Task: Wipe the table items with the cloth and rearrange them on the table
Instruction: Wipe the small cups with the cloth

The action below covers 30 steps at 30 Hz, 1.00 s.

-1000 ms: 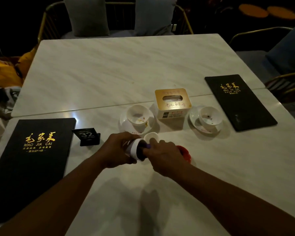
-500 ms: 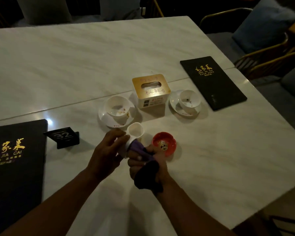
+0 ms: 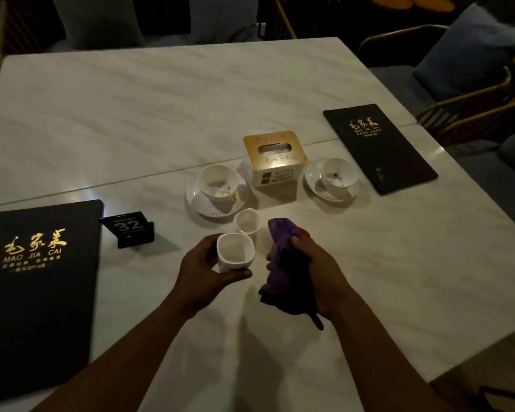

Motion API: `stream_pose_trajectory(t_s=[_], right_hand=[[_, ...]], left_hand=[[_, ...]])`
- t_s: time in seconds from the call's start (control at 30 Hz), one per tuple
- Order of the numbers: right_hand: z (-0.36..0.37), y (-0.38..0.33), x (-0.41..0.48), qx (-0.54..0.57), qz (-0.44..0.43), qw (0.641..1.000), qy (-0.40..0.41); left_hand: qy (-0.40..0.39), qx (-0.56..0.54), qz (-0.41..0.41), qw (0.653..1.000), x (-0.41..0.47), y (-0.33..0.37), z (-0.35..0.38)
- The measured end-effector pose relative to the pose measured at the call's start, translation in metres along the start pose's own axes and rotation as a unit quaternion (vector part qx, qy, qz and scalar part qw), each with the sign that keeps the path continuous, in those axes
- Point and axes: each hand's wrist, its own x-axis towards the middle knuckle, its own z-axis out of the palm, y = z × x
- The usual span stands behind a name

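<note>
The left hand (image 3: 204, 270) is wrapped around a small white cup (image 3: 235, 253), held upright with its squarish mouth facing up, fingers on the far side and thumb along the near side. Whether the cup rests on the table or sits just above it cannot be told. The right hand (image 3: 312, 269) is closed around a bunched purple cloth (image 3: 283, 257); one end pokes up above the fist and a darker tail hangs down below the wrist. The two hands sit side by side, near each other but apart, toward the near edge of a white marble table (image 3: 369, 263).

Just beyond the held cup stands a second white cup (image 3: 247, 221), upright on the table. A sliver of a red dish (image 3: 305, 232) shows behind the cloth. Farther back, a white bowl on a saucer (image 3: 217, 185) holds brownish stains. To its right stands a gold-topped tissue box (image 3: 274, 157), at the seam where two tabletops meet. Right of the box is another white bowl on a saucer (image 3: 338, 176), speckled with dark spots.

A black number sign (image 3: 128, 228) reading 32 stands left of the cups. A black menu (image 3: 37, 281) with gold lettering lies by the left edge, and a second black menu (image 3: 378, 147) lies at an angle by the right edge. Chairs with cushions (image 3: 470, 55) surround the table in dim light.
</note>
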Motion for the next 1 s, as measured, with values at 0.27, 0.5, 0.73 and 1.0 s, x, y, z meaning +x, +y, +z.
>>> stream_pose_trajectory(t_s=[0.27,0.5,0.73,1.0], right_hand=[[0.014,0.014,-0.009,-0.253,-0.086,0.963,0.041],[0.036,0.062,-0.003,-0.458,-0.255,0.851,-0.006],[0.042,0.076,-0.015,-0.485,-0.283,0.827,0.031],[0.04,0.054,-0.001,-0.191,-0.078,0.978,0.042]], left_hand=[[-0.051,-0.188,-0.119,0.974,-0.007,0.014,0.002],[-0.026,-0.21,-0.222,0.952,-0.009,0.022,0.017],[-0.027,-0.215,-0.203,0.955,-0.017,0.012,0.011],[-0.098,-0.23,-0.182,0.951,-0.014,0.018,0.007]])
